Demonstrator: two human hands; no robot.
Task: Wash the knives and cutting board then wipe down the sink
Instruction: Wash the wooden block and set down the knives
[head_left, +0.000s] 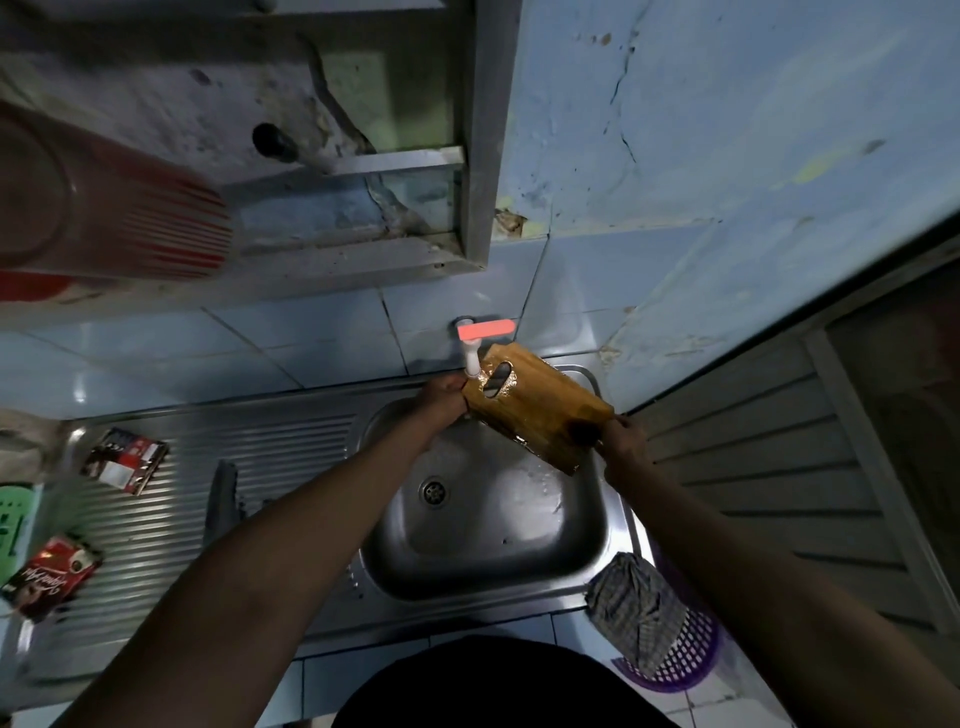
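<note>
A wet wooden cutting board (540, 410) with an oval handle hole is tilted over the back of the steel sink basin (582, 551), right under the white tap (472, 358) with its red lever. My left hand (441, 400) grips the board's left end by the tap. My right hand (626, 441) holds its right corner. Water drops lie on the basin floor near the drain (434, 491). A grey knife (223, 493) lies on the ribbed drainboard (291, 452) left of the basin.
A checked cloth (634, 608) hangs over the sink's front right corner above a purple basket (691, 654). Two red sachets (124, 460) (52, 577) lie on the drainboard, a green basket (18, 514) at far left. A red plastic rack (104, 208) stands on the shelf above.
</note>
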